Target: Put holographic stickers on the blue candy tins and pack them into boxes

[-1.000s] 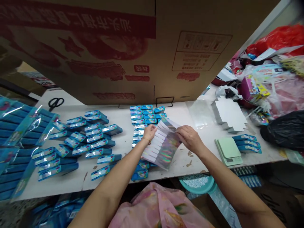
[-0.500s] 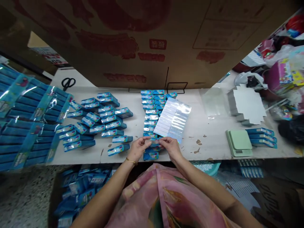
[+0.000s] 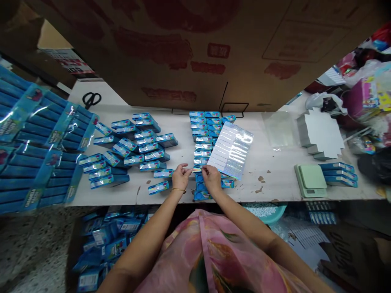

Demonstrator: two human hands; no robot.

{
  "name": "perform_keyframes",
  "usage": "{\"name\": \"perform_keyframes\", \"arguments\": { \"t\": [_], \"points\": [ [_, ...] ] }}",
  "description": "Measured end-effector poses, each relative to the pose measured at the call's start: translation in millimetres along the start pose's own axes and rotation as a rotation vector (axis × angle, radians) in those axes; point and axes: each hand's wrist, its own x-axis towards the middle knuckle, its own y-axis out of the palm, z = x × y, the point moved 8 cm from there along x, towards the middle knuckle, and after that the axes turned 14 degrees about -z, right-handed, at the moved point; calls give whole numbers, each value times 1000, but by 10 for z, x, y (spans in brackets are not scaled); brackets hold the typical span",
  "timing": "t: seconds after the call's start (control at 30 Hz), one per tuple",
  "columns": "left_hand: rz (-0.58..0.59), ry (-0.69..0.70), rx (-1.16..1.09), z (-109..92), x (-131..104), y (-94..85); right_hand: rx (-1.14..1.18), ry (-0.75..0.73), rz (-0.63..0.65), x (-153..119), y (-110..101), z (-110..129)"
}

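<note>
A narrow shiny sticker strip (image 3: 197,170) is stretched between my two hands, over the front part of a column of small blue boxes (image 3: 204,154). My left hand (image 3: 181,178) pinches its left end between thumb and fingers. At the other end, my right hand (image 3: 211,178) is closed on it in the same way, its fingers covering part of the boxes below. A silvery sheet of strip stickers (image 3: 232,149) lies tilted across the right side of the column, just beyond my right hand.
More blue boxes (image 3: 146,147) stand loosely grouped at left, beside large wrapped packs (image 3: 33,150). A big cardboard box (image 3: 195,73) rises behind. Black scissors (image 3: 91,99) lie back left. To the right are a green scale (image 3: 310,178) and white card stack (image 3: 322,132).
Both hands have shifted slightly away from the table's front edge with the strip. The front boxes of the column show more now. The whole view has moved a little.
</note>
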Motion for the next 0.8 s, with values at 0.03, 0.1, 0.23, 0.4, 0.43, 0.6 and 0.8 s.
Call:
{"name": "perform_keyframes", "arguments": {
  "t": [0.03, 0.1, 0.23, 0.4, 0.43, 0.6, 0.8],
  "points": [
    [3, 4, 8, 17, 6, 18, -51, -23, 13, 0, 21, 13],
    [12, -6, 15, 78, 25, 56, -145, -67, 45, -4, 63, 47],
    [27, -81, 30, 275, 76, 119, -350, -155, 112, -7, 89, 116],
    [-2, 14, 154, 296, 37, 84, -523, -348, 188, -58, 0, 187],
    [9, 81, 174, 242, 7, 78, -532, -404, 205, -87, -5, 206],
    [82, 280, 288, -44, -118, 57, -519, -530, 282, -188, -17, 154],
    [85, 543, 281, -919, 63, 641, -274, -429, 86, 198, -531, -165]
  ]
}}
